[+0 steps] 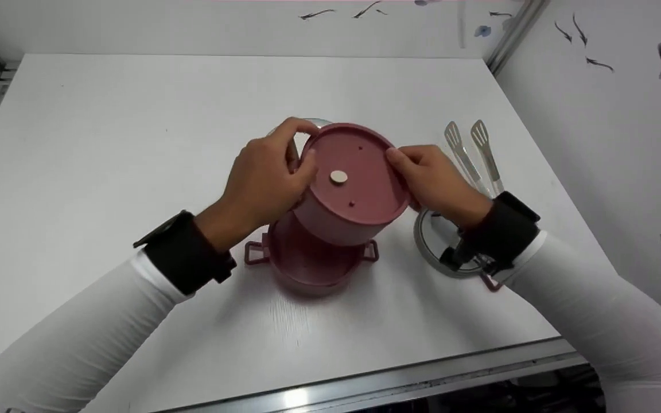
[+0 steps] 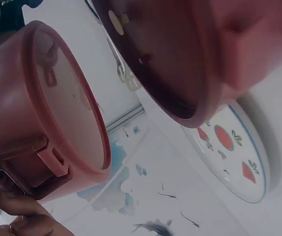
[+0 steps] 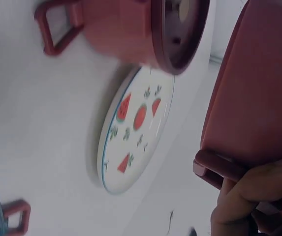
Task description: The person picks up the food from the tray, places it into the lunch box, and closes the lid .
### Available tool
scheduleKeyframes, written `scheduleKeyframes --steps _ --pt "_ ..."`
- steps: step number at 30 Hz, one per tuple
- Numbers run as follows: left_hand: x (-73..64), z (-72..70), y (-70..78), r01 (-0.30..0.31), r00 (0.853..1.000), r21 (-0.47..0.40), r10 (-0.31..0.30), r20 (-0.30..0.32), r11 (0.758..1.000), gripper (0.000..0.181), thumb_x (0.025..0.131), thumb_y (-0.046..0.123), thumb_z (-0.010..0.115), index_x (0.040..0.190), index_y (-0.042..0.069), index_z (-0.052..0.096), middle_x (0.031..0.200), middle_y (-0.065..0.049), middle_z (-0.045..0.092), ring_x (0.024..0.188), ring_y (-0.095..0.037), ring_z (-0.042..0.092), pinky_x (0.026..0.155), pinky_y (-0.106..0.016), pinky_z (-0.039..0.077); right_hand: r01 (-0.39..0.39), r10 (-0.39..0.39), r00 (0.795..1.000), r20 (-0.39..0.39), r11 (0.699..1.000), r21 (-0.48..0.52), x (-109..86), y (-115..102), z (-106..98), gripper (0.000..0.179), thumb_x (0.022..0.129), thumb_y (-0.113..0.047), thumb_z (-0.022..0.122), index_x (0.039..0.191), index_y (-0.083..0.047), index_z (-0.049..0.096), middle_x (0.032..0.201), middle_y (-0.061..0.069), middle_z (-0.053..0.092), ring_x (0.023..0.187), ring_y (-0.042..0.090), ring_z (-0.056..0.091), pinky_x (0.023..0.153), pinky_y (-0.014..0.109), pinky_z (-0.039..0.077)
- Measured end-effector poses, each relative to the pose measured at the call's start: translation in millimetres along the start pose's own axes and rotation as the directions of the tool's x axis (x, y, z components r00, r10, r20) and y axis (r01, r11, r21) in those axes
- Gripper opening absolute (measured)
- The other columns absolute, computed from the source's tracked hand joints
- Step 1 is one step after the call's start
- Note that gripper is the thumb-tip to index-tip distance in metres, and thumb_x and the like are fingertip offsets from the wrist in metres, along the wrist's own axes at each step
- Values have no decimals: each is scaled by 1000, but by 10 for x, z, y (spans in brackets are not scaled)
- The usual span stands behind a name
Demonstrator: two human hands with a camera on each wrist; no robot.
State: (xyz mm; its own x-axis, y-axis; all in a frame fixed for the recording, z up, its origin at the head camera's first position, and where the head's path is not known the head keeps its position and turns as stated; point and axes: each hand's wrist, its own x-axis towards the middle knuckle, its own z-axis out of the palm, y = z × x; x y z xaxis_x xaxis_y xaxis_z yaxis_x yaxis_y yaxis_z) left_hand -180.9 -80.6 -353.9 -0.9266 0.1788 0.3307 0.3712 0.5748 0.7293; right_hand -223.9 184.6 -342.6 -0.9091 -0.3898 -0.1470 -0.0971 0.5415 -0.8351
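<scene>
Both hands hold a red pot (image 1: 359, 166) tilted in the air, its rimmed round face with a cream disc and small pegs turned up in the head view. My left hand (image 1: 267, 175) grips its left side, thumb on the rim. In the left wrist view its fingers (image 2: 25, 216) curl at a side handle (image 2: 54, 160). My right hand (image 1: 434, 175) grips the opposite side, with fingers (image 3: 259, 189) round a handle in the right wrist view. Under it a second red pot (image 1: 313, 267) with loop handles stands on the table, partly covered by the held pot.
Behind the pots lies a white plate (image 3: 141, 128) with watermelon prints. On the right, under my right forearm, is a round glass-topped item (image 1: 436, 244) with a red handle. Two slotted turners (image 1: 482, 143) lie beyond it. A metal edge (image 1: 365, 381) runs along the table's front.
</scene>
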Motion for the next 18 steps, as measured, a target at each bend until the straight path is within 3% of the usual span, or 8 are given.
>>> scheduleKeyframes --steps 5,11,15,18 --pt "-141 -29 -125 47 998 -74 -43 54 996 26 98 19 52 121 19 63 65 0 50 51 -12 49 49 -24 37 -42 36 998 59 994 100 -122 50 126 41 107 -34 48 89 -3 68 56 -1 57 42 11 47 40 25 44" --pt "-251 60 -248 86 991 -72 -78 110 994 26 99 20 53 124 20 61 68 0 51 56 -13 46 52 -25 38 -73 62 994 86 988 135 -224 158 206 37 105 -33 52 93 -3 69 58 1 57 43 12 52 42 29 51" --pt "-308 123 -298 101 982 -81 -87 168 992 31 102 26 50 132 23 55 73 1 55 60 -13 51 54 -27 43 -54 43 997 68 984 170 -300 235 215 33 104 -34 55 103 -5 71 61 2 60 45 12 53 44 29 51" --pt "-341 143 -323 112 980 -142 -86 182 984 32 105 30 45 135 24 53 78 1 58 63 -14 57 55 -29 50 -45 27 997 75 966 256 -346 292 209 39 105 -37 52 105 -3 69 66 3 62 46 13 54 46 29 52"
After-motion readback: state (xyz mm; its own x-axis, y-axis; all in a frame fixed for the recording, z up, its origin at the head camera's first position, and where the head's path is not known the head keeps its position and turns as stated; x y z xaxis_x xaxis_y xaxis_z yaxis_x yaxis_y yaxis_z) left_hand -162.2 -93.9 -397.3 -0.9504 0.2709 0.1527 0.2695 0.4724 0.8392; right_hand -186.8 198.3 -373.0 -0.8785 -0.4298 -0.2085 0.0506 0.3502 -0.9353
